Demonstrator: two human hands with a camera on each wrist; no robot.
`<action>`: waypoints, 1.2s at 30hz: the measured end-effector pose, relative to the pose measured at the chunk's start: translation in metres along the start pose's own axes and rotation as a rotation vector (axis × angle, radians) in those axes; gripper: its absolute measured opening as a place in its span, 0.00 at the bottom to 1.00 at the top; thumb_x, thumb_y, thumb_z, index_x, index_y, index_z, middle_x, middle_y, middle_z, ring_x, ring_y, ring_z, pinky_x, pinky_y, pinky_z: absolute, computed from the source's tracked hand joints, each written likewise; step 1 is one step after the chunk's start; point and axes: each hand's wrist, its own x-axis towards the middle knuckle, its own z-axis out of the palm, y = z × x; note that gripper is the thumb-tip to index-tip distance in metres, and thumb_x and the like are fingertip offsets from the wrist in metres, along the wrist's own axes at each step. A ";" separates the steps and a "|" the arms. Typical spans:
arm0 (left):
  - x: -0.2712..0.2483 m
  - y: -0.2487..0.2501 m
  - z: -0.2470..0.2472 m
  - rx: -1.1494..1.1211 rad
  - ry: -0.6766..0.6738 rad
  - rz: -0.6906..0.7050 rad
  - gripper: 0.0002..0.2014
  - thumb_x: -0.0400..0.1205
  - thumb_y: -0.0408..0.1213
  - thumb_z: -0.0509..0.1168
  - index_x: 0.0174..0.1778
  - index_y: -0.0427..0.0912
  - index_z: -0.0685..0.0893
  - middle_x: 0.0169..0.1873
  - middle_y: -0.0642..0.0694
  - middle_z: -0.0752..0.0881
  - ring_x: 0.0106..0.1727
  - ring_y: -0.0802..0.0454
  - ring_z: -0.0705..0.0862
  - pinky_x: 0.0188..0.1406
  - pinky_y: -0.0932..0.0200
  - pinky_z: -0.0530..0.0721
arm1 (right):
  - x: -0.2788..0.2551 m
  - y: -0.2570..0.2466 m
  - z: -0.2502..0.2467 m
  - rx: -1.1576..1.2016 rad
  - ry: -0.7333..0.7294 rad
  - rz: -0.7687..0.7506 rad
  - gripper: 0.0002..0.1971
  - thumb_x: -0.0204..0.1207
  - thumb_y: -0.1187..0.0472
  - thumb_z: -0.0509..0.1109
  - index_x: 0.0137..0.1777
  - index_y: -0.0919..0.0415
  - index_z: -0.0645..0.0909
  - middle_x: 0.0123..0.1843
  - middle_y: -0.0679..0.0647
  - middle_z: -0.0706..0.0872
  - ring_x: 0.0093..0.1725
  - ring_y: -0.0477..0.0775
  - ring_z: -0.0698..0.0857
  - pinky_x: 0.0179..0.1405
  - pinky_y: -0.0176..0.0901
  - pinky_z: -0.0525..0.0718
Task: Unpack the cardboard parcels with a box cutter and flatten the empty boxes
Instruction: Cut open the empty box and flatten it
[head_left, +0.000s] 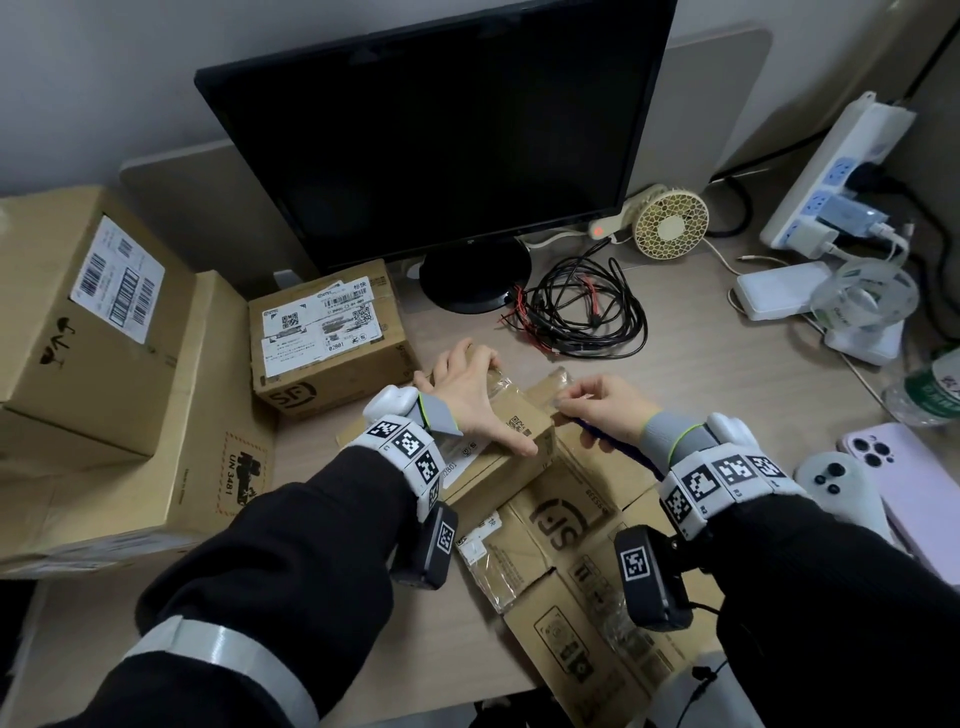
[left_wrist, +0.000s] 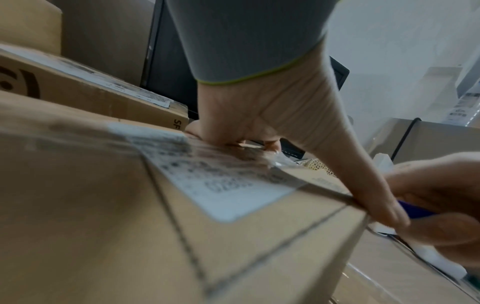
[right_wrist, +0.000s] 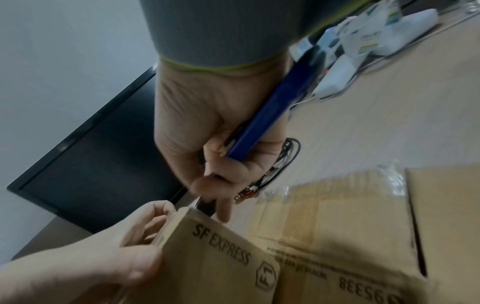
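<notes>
Now our left hand (head_left: 470, 395) holds the small box (head_left: 511, 447) at six o'clock below the screen (head_left: 431, 130). Our right hand (head_left: 602, 410) grips the blue cutter (right_wrist: 270, 107); let's cut the tape slowly, away from fingers.
</notes>
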 end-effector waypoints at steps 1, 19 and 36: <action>0.000 -0.002 -0.001 -0.020 0.012 -0.024 0.53 0.46 0.71 0.77 0.64 0.58 0.62 0.80 0.49 0.51 0.81 0.42 0.51 0.75 0.29 0.52 | 0.002 0.004 0.000 0.000 0.085 0.030 0.08 0.83 0.61 0.63 0.41 0.57 0.74 0.41 0.56 0.88 0.19 0.48 0.77 0.13 0.33 0.66; -0.030 -0.065 -0.014 -0.165 -0.042 -0.224 0.54 0.61 0.66 0.77 0.78 0.63 0.54 0.80 0.44 0.45 0.79 0.31 0.53 0.78 0.36 0.59 | 0.026 0.023 0.036 -0.731 0.168 0.124 0.18 0.84 0.58 0.54 0.70 0.64 0.69 0.53 0.62 0.84 0.50 0.61 0.83 0.45 0.46 0.75; -0.078 -0.134 -0.016 -0.190 -0.245 -0.565 0.48 0.58 0.84 0.60 0.61 0.47 0.77 0.57 0.50 0.81 0.57 0.48 0.83 0.61 0.54 0.81 | 0.020 -0.050 0.050 -0.318 0.228 -0.159 0.10 0.82 0.55 0.57 0.59 0.56 0.74 0.52 0.56 0.88 0.42 0.58 0.84 0.51 0.57 0.87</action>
